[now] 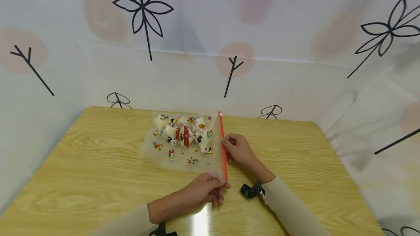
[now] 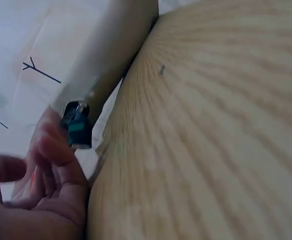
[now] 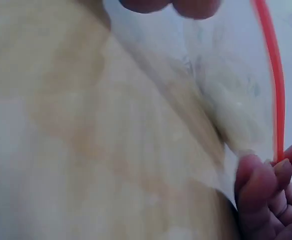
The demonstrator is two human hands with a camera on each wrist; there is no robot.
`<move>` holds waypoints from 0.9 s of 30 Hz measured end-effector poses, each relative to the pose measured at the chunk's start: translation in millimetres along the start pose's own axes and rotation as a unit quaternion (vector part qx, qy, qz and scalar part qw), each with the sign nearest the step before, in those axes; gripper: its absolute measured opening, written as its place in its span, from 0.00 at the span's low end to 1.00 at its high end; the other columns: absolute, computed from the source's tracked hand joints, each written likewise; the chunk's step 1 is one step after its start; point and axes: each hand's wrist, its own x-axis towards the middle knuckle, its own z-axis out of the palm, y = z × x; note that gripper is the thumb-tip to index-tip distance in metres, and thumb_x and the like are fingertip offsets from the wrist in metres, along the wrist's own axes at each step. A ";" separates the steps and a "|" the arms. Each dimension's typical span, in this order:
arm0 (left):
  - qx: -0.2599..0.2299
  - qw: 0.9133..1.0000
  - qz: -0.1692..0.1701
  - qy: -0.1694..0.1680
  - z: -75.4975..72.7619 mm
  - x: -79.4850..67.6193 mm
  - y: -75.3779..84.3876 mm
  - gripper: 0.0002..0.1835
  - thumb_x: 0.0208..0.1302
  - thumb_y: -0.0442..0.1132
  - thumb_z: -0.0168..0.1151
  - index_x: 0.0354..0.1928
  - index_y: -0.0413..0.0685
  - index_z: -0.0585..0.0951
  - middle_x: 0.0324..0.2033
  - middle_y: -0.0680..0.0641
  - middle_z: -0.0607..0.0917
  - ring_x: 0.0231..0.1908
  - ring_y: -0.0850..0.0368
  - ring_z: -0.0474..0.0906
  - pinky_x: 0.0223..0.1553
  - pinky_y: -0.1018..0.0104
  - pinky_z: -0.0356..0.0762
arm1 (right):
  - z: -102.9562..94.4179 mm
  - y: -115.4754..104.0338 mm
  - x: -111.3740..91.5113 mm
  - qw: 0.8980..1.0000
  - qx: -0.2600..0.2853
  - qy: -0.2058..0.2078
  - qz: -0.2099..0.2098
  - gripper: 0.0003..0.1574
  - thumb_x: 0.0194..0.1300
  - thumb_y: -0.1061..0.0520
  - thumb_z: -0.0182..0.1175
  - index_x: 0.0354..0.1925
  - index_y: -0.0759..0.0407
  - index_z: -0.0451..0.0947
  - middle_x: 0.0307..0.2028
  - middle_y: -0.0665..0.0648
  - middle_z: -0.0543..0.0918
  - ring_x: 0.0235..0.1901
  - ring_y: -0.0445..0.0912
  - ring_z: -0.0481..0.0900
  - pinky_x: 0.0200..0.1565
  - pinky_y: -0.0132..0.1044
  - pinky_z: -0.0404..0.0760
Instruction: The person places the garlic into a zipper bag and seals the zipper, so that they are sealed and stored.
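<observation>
A clear plastic zip bag, printed with small cartoon figures and red lettering, lies on the table with pale rounded things inside. Their exact kind cannot be made out through the print. Along its right edge runs a red zip strip. My left hand pinches the bag's near corner at the lower end of that strip. Farther up, my right hand pinches the strip near its middle, between thumb and fingers. In the right wrist view, the red strip rises from the pinching fingertips.
The bag rests on a wooden table. A pale cloth with flower drawings hangs behind and at both sides. Small black wrist cameras sit at the right wrist and left wrist.
</observation>
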 end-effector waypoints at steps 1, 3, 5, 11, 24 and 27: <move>0.023 1.000 0.004 -0.015 -0.8 -0.9 0.9 0.20 0.84 0.40 0.50 0.54 0.25 0.81 0.27 0.51 0.81 0.27 0.62 0.81 0.30 0.72 0.78 | -0.9 -0.1 -3.5 1.000 -0.001 0.000 0.004 0.13 0.81 0.56 0.58 0.42 0.66 0.81 0.18 0.54 0.76 0.12 0.44 0.73 0.16 0.33 0.74; 0.069 0.997 0.009 -0.043 -2.3 -4.6 3.4 0.19 0.84 0.39 0.50 0.55 0.26 0.82 0.28 0.51 0.82 0.27 0.63 0.82 0.29 0.72 0.78 | -2.5 0.2 -8.8 1.000 0.001 0.009 0.009 0.13 0.81 0.56 0.59 0.42 0.65 0.81 0.18 0.54 0.76 0.12 0.44 0.72 0.15 0.33 0.73; 0.121 0.990 0.023 -0.062 -3.2 -10.0 7.0 0.17 0.83 0.38 0.52 0.53 0.29 0.83 0.29 0.50 0.84 0.28 0.63 0.82 0.29 0.72 0.78 | -4.4 0.7 -12.2 1.000 0.002 0.016 0.014 0.13 0.81 0.56 0.59 0.41 0.65 0.80 0.18 0.54 0.76 0.12 0.44 0.71 0.14 0.33 0.72; 0.422 0.893 0.154 0.004 -9.7 -26.3 32.9 0.08 0.80 0.40 0.59 0.51 0.50 0.86 0.40 0.56 0.88 0.40 0.68 0.82 0.44 0.71 0.82 | -13.1 3.0 -15.2 0.999 -0.025 0.029 0.000 0.14 0.81 0.55 0.59 0.41 0.66 0.80 0.19 0.56 0.77 0.12 0.46 0.72 0.14 0.35 0.74; 0.711 0.616 0.207 0.268 -80.4 -44.8 48.7 0.25 0.71 0.42 0.69 0.66 0.41 0.80 0.64 0.39 0.79 0.67 0.39 0.72 0.70 0.45 0.71 | -33.6 11.6 -28.3 0.996 -0.079 0.030 -0.019 0.15 0.81 0.53 0.59 0.41 0.65 0.80 0.19 0.57 0.79 0.14 0.47 0.77 0.16 0.39 0.79; 0.704 0.627 0.199 0.269 -91.3 -52.9 42.0 0.26 0.71 0.45 0.69 0.66 0.40 0.80 0.64 0.40 0.80 0.67 0.39 0.73 0.70 0.43 0.71 | -37.4 11.3 -30.9 0.995 -0.088 0.033 -0.018 0.15 0.81 0.53 0.59 0.41 0.65 0.80 0.19 0.57 0.79 0.15 0.47 0.78 0.16 0.39 0.80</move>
